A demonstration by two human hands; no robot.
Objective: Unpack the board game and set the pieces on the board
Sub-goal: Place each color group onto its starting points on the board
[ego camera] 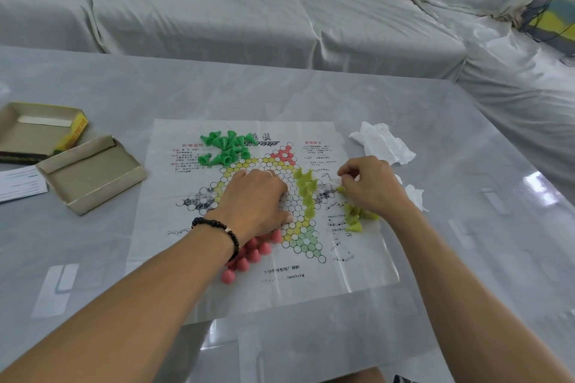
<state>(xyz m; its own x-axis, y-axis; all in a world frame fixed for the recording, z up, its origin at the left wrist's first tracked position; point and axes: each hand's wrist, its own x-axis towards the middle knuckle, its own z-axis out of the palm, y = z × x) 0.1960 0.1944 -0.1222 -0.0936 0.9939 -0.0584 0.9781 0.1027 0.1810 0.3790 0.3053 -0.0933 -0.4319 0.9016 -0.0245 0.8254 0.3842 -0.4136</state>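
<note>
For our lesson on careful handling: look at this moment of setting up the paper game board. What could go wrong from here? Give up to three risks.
1. The left hand presses on the thin paper board; if it slides, the paper may shift and tip the standing yellow-green pieces.
2. The left forearm lies over the pink pieces and could knock them off the sheet.
3. The right hand works just above the loose yellow-green pile and might scatter it.

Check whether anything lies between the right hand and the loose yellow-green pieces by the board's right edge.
Nothing visible does. The right hand hovers directly above the loose yellow-green pieces on the paper board, with only bare paper between them.
</note>
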